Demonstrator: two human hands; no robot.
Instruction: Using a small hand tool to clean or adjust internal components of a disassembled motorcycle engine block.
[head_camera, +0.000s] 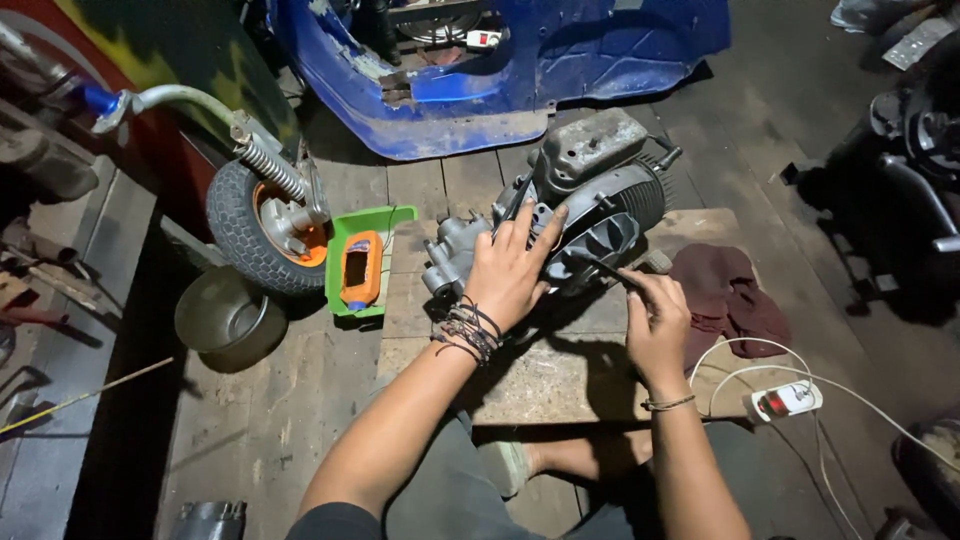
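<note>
While the blue scooter body (470, 90) sits stripped well beyond the hands, the work shown is on the grey engine (575, 205), which lies on its side on a wooden board (560, 375) on the plank floor (260, 420), directly under and ahead of the fingers. The engine is already out of the scooter, so the removal looks done; what remains, judging by the hands, is work at its fan side. Off to the left of the left fingers stands the small front wheel (262, 225) with its spring and fork, and below it a round metal bowl (228, 318).

The left hand (510, 270) rests flat on the engine casing, fingers spread wide and pressing down, gripping nothing. The right hand (655, 320) has its fingers pinched narrow around a thin dark tool (600, 265), whose tip reaches the finned fan cover just beside the left fingers; what kind of tool it is I cannot tell.

A dark red rag (725, 290) lies just right of the right fingers. A green tray (362, 258) holding an orange tool (360, 270) sits to the left of the left fingers, near the wheel. Nearer the body, right of the right wrist, lies a white plug block (785, 402) with its cable (880, 415).
</note>
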